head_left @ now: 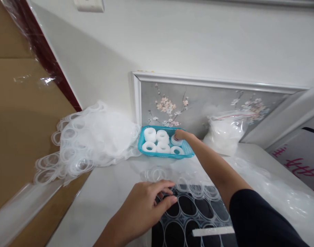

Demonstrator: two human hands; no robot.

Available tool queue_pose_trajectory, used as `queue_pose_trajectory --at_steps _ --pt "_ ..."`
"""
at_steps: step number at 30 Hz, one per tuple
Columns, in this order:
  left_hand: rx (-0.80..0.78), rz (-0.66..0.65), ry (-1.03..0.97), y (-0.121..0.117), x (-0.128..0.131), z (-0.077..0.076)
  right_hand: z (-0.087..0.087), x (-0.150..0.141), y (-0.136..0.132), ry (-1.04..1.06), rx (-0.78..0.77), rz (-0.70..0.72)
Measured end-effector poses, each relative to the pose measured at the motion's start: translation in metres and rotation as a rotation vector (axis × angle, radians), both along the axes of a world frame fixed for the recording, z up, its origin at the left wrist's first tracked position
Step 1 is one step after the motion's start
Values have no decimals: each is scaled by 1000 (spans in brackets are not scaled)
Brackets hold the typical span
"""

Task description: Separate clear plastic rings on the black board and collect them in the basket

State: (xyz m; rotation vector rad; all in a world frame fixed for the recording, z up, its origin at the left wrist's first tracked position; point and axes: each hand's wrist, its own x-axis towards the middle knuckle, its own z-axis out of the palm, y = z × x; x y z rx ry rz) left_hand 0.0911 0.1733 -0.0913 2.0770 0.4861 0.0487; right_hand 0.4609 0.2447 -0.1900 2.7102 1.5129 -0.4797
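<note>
My right hand [181,134] reaches into the far right part of a turquoise plastic basket [167,156]. Its fingers are closed on a stack of white rings [176,141], and the fingertips are partly hidden. Several more stacks of thick white rings [162,147] stand in the same basket. Nearer to me, my left hand [146,202] hovers with thumb and forefinger apart and nothing visible between them. Below it lies a black panel [175,233] under clear film patterned with rows of circles. A short white strip [212,231] rests across the panel.
A heap of clear ring-cut film [95,140] sits left of the basket. Right of it stands a clear zip bag [225,133] with whitish contents. Clear plastic [280,192] covers the table's right side. A framed floral panel [172,103] backs the table; cardboard [23,120] stands left.
</note>
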Motion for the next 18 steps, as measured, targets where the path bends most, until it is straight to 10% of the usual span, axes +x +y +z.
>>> queue_pose_trajectory --at_steps 9,18 --pt "11 9 8 2 0 3 21 -4 -7 72 -51 -33" --pt "38 18 -1 3 -6 4 57 -39 -73 102 303 17"
